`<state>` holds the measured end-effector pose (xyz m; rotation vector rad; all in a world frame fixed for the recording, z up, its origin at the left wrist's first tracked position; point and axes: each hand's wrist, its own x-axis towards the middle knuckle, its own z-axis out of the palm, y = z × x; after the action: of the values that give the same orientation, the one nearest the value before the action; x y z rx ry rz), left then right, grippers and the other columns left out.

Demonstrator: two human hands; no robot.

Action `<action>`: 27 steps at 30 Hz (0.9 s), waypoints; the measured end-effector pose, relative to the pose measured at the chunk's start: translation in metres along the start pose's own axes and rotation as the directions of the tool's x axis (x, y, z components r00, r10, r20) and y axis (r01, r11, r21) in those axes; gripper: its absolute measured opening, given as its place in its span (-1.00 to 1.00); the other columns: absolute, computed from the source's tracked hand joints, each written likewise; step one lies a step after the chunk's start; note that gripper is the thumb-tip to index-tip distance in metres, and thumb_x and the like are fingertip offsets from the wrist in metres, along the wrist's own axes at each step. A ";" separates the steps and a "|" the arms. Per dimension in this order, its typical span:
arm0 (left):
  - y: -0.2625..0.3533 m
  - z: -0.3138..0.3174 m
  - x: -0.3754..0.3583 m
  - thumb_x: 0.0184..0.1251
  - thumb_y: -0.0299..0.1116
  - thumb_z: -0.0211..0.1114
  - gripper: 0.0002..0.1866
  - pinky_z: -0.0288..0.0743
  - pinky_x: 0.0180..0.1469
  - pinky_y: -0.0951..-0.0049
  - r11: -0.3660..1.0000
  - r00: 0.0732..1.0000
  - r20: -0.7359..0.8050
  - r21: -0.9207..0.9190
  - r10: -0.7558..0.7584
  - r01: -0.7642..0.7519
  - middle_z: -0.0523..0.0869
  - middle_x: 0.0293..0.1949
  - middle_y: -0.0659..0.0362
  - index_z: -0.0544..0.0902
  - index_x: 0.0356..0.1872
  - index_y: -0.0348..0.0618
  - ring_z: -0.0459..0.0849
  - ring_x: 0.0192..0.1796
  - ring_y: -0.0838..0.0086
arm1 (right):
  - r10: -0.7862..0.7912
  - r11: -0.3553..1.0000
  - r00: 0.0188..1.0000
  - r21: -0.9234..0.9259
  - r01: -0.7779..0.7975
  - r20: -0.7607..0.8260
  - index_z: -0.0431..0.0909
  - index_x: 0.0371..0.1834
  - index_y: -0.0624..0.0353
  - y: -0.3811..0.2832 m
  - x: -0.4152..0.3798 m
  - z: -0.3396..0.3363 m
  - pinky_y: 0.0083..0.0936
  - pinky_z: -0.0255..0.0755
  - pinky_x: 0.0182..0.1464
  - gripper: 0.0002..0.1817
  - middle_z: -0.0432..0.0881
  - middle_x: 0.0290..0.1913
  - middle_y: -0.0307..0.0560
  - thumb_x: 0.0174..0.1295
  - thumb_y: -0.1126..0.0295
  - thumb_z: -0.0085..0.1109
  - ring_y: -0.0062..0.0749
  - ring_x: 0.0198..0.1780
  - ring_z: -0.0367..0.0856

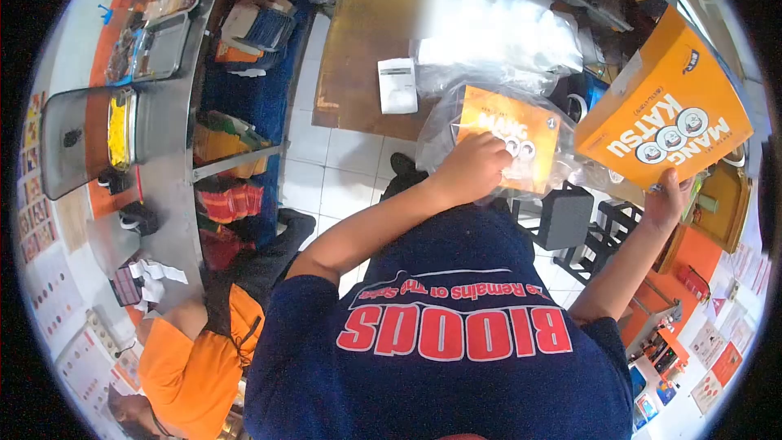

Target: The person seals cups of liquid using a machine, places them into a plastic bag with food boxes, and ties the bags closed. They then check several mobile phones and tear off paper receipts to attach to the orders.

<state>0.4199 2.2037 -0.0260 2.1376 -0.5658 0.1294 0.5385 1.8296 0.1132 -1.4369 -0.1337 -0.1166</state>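
Note:
My right hand (668, 198) grips the lower edge of an orange carton (652, 110) printed "MANG KATSU" with round faces; it is raised at the right, thumb on the printed side. My left hand (481, 165) is closed, its fingers curled, over the left part of another orange carton (533, 159) with matching print. That carton lies in an open clear plastic bag (440, 134) at the near edge of the table. What the left fingertips pinch, if anything, is hidden.
A white calculator-like device (397, 86) lies on the brown table (350, 73), beside a large plastic-wrapped white pile (497, 24). Black stools (564, 218) stand below at the right. On the left, a metal counter (175, 187) has shelves beneath; a person in an orange shirt (191, 371) is near it.

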 end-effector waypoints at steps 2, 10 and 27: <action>0.011 -0.007 -0.008 0.31 -0.43 0.21 -0.91 0.54 -0.07 0.14 0.901 0.970 -0.062 -0.386 -0.237 0.196 0.69 -0.21 0.06 0.57 -0.22 -0.19 0.68 -0.12 0.14 | -0.009 0.998 0.999 0.070 0.007 0.033 0.28 0.43 0.30 0.007 -0.003 0.004 -0.19 0.45 0.34 -0.26 0.56 0.30 0.05 0.20 0.41 0.43 -0.17 0.28 0.58; 0.069 -0.090 -0.008 0.27 -0.56 0.12 -0.54 0.59 -0.23 0.38 0.005 0.771 -0.130 -0.987 -0.624 -0.162 0.60 0.24 -0.14 0.44 0.23 -0.21 0.68 -0.17 0.41 | 0.151 0.829 0.864 0.414 -0.375 0.480 0.41 0.35 0.27 0.072 0.005 0.126 -0.12 0.54 0.17 -0.18 0.68 0.09 -0.02 -0.10 0.47 0.52 -0.17 0.10 0.66; 0.122 -0.074 0.043 0.31 -0.63 0.20 -0.57 0.46 0.33 0.10 0.945 0.918 -0.397 -0.292 0.016 -0.143 0.49 0.38 -0.21 0.46 0.19 -0.11 0.53 0.39 -0.06 | 0.628 0.778 0.438 -0.520 -0.353 0.643 0.53 0.25 0.23 -0.007 0.050 0.025 -0.40 0.36 0.35 -0.26 0.61 0.19 -0.18 -0.11 0.53 0.60 -0.45 0.25 0.50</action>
<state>0.4131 2.1870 0.1220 1.7126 -0.4058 0.4706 0.5860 1.8536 0.1316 -1.7005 -0.4318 1.0979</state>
